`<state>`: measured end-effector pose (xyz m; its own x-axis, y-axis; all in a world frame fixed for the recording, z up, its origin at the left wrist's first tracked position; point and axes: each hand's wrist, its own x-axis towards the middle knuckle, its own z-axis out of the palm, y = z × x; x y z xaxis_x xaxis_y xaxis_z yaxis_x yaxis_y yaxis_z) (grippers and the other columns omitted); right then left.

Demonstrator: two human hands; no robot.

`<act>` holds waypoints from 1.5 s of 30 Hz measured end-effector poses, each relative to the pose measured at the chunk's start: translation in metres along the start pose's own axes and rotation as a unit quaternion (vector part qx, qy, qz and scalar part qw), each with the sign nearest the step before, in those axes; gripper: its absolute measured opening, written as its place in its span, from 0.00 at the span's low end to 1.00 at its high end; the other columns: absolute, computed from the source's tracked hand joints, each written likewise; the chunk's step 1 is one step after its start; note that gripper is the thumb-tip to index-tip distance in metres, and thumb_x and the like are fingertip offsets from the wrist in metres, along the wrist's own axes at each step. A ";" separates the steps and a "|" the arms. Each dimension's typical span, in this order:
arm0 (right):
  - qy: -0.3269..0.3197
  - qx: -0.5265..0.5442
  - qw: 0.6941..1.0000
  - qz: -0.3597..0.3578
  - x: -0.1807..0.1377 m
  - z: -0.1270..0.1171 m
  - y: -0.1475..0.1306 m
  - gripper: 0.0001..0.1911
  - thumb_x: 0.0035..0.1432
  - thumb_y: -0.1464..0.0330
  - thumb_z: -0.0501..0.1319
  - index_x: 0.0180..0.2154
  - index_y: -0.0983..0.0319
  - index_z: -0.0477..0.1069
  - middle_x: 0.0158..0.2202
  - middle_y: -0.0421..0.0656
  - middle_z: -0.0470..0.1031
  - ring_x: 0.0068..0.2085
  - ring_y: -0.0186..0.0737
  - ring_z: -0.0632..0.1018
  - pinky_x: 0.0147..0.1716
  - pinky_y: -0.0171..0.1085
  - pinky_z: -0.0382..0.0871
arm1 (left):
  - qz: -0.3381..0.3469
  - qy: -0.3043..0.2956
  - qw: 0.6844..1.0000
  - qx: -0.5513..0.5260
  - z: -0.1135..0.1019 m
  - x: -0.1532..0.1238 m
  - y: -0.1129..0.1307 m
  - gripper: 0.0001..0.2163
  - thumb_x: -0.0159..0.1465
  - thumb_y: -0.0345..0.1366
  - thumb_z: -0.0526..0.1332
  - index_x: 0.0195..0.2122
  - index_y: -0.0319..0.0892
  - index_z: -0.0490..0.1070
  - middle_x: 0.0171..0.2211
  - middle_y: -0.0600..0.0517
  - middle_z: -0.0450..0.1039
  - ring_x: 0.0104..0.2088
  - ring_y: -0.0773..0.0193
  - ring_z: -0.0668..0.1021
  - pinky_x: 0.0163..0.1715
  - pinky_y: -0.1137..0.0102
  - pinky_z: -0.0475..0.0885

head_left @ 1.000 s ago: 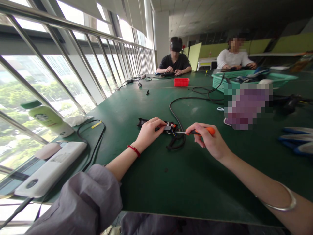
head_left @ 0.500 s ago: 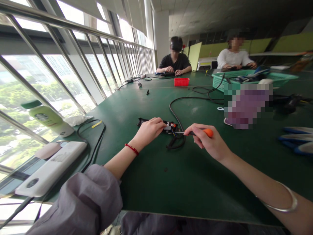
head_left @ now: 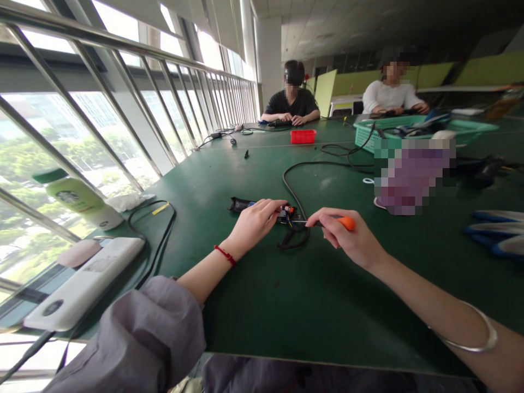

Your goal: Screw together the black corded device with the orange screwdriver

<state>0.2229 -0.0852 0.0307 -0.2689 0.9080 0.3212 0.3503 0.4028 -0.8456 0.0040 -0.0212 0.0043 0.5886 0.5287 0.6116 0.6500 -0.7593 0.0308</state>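
Observation:
A black corded device [head_left: 239, 204] with its housing open lies on the green table, wires and a small orange-red part showing at its right end. My left hand [head_left: 256, 221] is closed over its middle, fingertips by the orange-red part, and hides much of the body. In my right hand [head_left: 347, 237] is a screwdriver [head_left: 346, 222] with an orange and dark handle. Its thin shaft points left, and the tip is at the wires of the device. A black cord [head_left: 284, 177] curves from behind the device and loops beneath its right end.
A white power bank-like block [head_left: 94, 278] and a green-capped bottle [head_left: 77, 199] stand at the left by the railing. Further off are a red tray [head_left: 303, 136] and a green basket [head_left: 364, 136] of parts. Gloves [head_left: 497, 232] lie right. Two people sit across the table.
My left hand has shifted slightly right along the device, its fingers reaching nearer the orange-red part, baring more of the black left end. My right hand and the screwdriver have barely moved.

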 end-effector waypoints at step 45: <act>0.009 -0.062 0.997 -0.034 -0.002 0.004 -0.006 0.18 0.60 0.57 0.51 0.32 0.61 0.73 0.16 0.36 0.63 0.20 0.32 0.67 0.24 0.34 0.60 | 0.104 -0.035 0.990 0.083 0.008 0.005 0.004 0.13 0.69 0.34 0.46 0.49 0.40 0.65 0.36 0.47 0.74 0.39 0.63 0.75 0.39 0.68 0.70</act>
<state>0.2177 -0.0901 0.0339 -0.2792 0.8799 0.3845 0.4412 0.4732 -0.7625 0.0126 -0.0186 0.0011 0.7466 0.3967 0.5340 0.5773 -0.7853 -0.2238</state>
